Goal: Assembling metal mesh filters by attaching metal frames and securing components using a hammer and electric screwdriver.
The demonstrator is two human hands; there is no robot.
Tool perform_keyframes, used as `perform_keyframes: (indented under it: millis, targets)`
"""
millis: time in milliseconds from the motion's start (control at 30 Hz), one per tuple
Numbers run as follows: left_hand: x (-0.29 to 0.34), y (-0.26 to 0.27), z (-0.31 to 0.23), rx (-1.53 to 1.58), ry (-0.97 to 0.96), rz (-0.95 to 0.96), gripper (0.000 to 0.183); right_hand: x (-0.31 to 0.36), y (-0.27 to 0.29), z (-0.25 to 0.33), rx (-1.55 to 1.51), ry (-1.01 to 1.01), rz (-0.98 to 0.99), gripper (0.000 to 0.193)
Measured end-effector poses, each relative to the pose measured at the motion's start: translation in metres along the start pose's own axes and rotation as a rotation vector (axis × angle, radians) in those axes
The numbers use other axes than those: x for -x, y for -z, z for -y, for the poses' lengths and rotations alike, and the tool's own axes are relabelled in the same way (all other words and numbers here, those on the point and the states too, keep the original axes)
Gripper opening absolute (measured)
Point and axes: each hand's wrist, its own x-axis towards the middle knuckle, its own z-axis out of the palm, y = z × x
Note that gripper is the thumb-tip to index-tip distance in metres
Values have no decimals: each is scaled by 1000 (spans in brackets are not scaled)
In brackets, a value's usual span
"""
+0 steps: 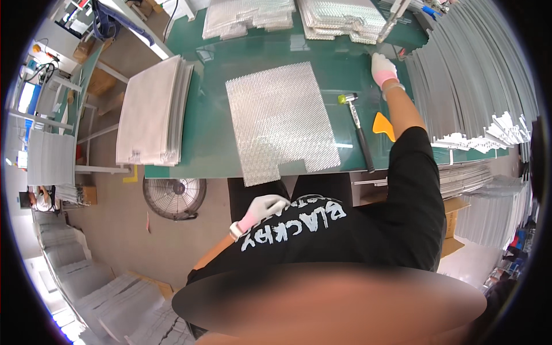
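A silvery honeycomb-mesh panel (282,115) with a notched near edge lies on the green table (213,149), reaching slightly past its front edge. My left hand (265,208), in a white and pink glove, hangs before my torso, fingers extended and holding nothing. Toward the table's far right my right hand (383,69), gloved alike, is stretched out with its fingers curled in. What it grips, if anything, is hidden. Between the panel and my right arm lies a hammer (359,129) with a black handle and yellow-green tip. An orange scraper-like piece (383,126) rests beside my right forearm.
A stack of pale panels (150,112) stands at the table's left. Mesh panel stacks (250,17) (342,20) lie along the far edge. A tall row of grey sheets (471,80) fills the right side. A floor fan (174,197) stands below the table's left front.
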Motion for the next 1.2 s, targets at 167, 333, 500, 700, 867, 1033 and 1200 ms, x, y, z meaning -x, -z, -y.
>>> perform_keyframes:
  millis: [167, 333, 500, 700, 867, 1033, 1200]
  targets:
    - [-14, -17, 17, 954, 349, -379, 39, 96, 76, 61, -872, 178, -79, 26]
    - [-19, -30, 28, 995, 302, -449, 38, 310, 127, 127, -1240, 463, 565, 27]
    - [-13, -33, 45, 947, 225, -346, 40, 398, 38, 183, -1788, -61, 878, 24]
    - [-10, -37, 50, 1174, 140, -287, 39, 396, 28, 194, -2011, -233, 913, 26]
    - [-8, -39, 57, 1091, 153, -302, 35, 398, 30, 200, -2147, -352, 891, 25]
    - [-4, -39, 53, 1031, 224, -365, 32, 398, 24, 197, -1750, -195, 739, 24]
    - [-3, -36, 53, 868, 238, -331, 33, 395, 28, 201, -1947, -249, 782, 22]
